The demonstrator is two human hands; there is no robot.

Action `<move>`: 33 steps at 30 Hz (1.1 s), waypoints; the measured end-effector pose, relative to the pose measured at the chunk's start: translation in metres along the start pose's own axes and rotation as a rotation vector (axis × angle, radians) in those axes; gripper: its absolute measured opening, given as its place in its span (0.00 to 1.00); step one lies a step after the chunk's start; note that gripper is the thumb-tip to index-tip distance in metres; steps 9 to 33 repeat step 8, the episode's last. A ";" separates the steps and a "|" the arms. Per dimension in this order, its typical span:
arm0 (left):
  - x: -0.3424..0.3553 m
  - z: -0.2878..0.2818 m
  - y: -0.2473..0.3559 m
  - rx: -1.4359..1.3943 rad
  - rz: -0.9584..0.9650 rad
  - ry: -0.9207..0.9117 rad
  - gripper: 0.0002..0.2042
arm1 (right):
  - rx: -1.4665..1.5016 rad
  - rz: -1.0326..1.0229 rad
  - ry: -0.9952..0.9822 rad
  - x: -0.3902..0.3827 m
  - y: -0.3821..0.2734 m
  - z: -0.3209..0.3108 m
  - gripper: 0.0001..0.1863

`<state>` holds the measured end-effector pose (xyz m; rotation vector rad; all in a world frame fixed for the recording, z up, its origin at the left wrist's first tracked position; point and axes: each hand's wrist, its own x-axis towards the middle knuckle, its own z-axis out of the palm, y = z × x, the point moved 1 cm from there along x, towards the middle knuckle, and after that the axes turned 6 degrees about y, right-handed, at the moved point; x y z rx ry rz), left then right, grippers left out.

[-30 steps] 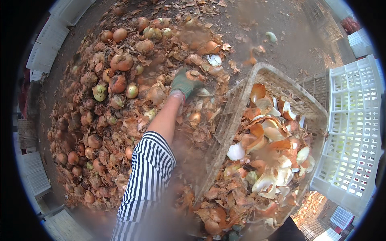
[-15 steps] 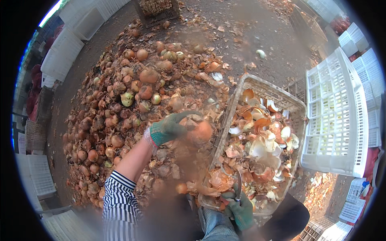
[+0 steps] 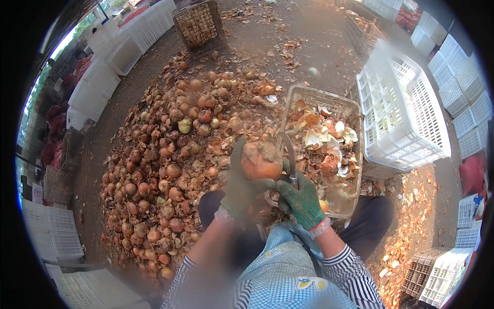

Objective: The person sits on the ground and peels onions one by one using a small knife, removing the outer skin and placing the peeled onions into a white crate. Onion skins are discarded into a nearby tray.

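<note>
An orange-brown onion [image 3: 261, 164] sits in my left hand [image 3: 239, 188], whose green-gloved fingers curl round its left side and underside. Just right of it, my right hand [image 3: 300, 197], also gloved in green, is closed on the handle of a curved knife [image 3: 291, 159]. The blade points up and bends left at its tip, close beside the onion. Behind the knife lies a dirty plastic crate [image 3: 321, 92] holding peeled skins and pale onion layers [image 3: 313, 138]. To the left spreads a large heap of unpeeled onions [image 3: 170, 170]. A blurred smear partly veils my left hand.
A white slatted crate [image 3: 381, 98] stands at the right, on top of a brown one. White crates [image 3: 92, 87] line the left edge, and an upright brown crate [image 3: 200, 31] is at the far side. Loose skins litter the floor. My dark-trousered knees flank the peel crate's near end.
My left hand has brought the onion in from over the heap toward my body. My right hand has risen with the knife to meet it. The view has tilted up and shifted.
</note>
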<state>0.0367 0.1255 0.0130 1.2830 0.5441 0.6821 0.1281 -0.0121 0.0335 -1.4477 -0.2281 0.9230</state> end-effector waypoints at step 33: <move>-0.062 -0.028 -0.023 -0.348 -0.195 -0.142 0.48 | -0.920 -0.454 -0.274 -0.066 0.011 -0.053 0.26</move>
